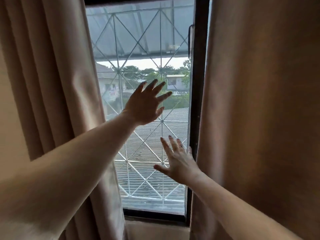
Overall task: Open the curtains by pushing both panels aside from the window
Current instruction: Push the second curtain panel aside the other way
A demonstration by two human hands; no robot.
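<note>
Right curtain panel point(263, 110): tan, hangs flat, covers the window's right side; inner edge runs down beside the dark window frame point(199, 84).
Left curtain panel point(52, 75): tan, gathered in folds, drawn left of the glass.
Window point(142, 40): exposed between the 2 panels; white diamond grille point(161, 119) outside, rooftops beyond.
Left hand point(145, 104): raised mid-pane, fingers spread wide, holding nothing.
Right hand point(178, 160): lower, fingers splayed, empty; little finger at the right panel's edge.
</note>
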